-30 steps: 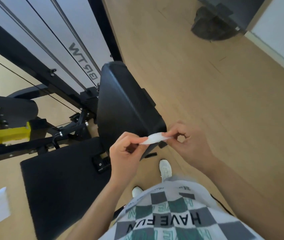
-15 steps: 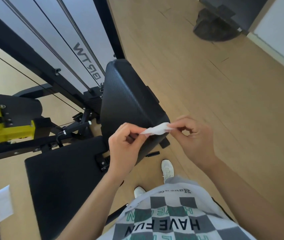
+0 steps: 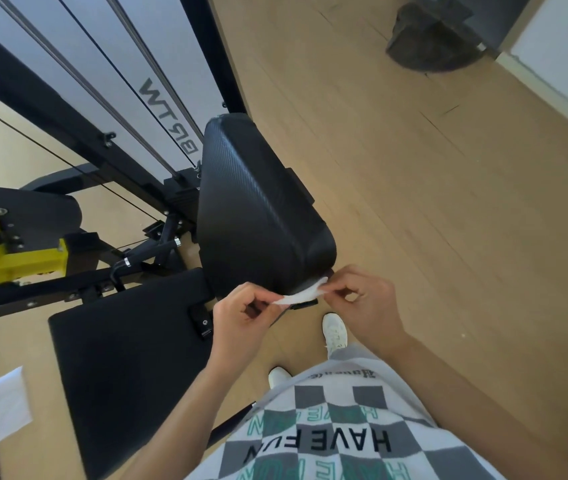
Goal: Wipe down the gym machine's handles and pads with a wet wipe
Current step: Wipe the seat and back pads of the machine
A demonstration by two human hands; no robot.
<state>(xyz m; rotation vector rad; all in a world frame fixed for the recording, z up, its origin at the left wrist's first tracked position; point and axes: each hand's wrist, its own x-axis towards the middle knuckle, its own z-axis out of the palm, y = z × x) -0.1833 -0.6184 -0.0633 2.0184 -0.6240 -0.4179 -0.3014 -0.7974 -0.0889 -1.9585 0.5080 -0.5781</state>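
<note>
A small white wet wipe point(image 3: 301, 295) is stretched between my two hands. My left hand point(image 3: 241, 320) pinches its left end with thumb and fingers, and my right hand point(image 3: 365, 303) pinches its right end. Both hands hover just in front of the lower edge of the machine's black back pad point(image 3: 261, 209), which stands upright. The flat black seat pad point(image 3: 126, 362) lies below and to the left of my left hand. I see no handles in this view.
The black machine frame point(image 3: 33, 95) with cables and a white panel rises at upper left. A yellow bracket point(image 3: 8, 258) sits at far left. A white sheet point(image 3: 8, 400) lies on the wooden floor point(image 3: 448, 220). A dark object point(image 3: 435, 46) stands at top right.
My hands stay together holding the wipe while the view shifts slightly; the wipe now sits closer against the back pad's lower edge.
</note>
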